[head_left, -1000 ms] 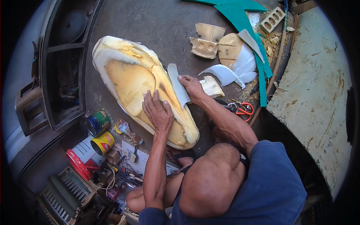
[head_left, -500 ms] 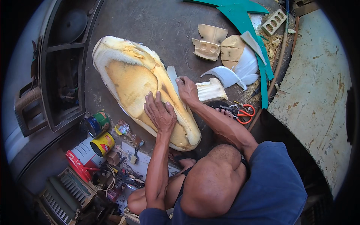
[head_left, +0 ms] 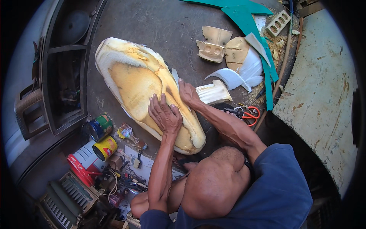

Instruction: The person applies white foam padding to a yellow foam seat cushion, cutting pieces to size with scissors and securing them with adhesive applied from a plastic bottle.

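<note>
A long yellowed foam pad [head_left: 129, 84] with whitish edges lies diagonally on the dark work surface. My left hand [head_left: 164, 113] rests flat on its middle, fingers spread. My right hand [head_left: 188, 92] has its fingers bent against a pale, thin strip [head_left: 175, 73] along the pad's right flank; most of that strip is hidden behind the pad and my hand. Beside my right hand lies a cream ribbed piece [head_left: 212, 92]. Orange-handled scissors [head_left: 253, 115] lie to the right of my right forearm.
Cut tan pieces [head_left: 210, 49], white curved offcuts [head_left: 228, 76], green strips [head_left: 268, 91] and a holed block [head_left: 278, 23] are at the upper right. Cans [head_left: 105, 147], a bucket [head_left: 82, 168] and scattered tools crowd the lower left. A pale board [head_left: 312, 99] borders the right side.
My right hand has moved slightly left and down, bringing the pale strip in against the pad's flank, where it is now mostly hidden. My left hand and the pad have shifted slightly rightward.
</note>
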`<action>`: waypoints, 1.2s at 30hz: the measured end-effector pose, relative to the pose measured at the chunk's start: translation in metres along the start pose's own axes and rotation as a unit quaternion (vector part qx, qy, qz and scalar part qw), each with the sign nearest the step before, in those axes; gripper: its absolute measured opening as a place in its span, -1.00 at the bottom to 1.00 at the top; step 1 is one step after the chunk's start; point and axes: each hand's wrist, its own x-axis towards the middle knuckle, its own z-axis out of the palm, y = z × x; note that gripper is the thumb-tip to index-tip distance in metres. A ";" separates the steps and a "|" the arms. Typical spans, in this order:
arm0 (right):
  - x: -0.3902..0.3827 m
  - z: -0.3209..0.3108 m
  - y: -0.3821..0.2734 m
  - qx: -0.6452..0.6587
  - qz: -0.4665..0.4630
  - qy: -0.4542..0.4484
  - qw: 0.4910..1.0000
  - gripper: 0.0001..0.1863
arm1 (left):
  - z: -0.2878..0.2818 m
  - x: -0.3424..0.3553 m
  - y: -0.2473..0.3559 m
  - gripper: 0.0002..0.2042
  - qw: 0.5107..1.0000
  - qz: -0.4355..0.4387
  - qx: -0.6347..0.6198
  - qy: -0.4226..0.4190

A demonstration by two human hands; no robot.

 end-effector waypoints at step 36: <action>0.027 0.005 -0.003 -0.022 -0.332 -0.058 0.941 -0.13 | 0.000 0.001 0.002 -0.45 1.000 -0.012 0.006 0.016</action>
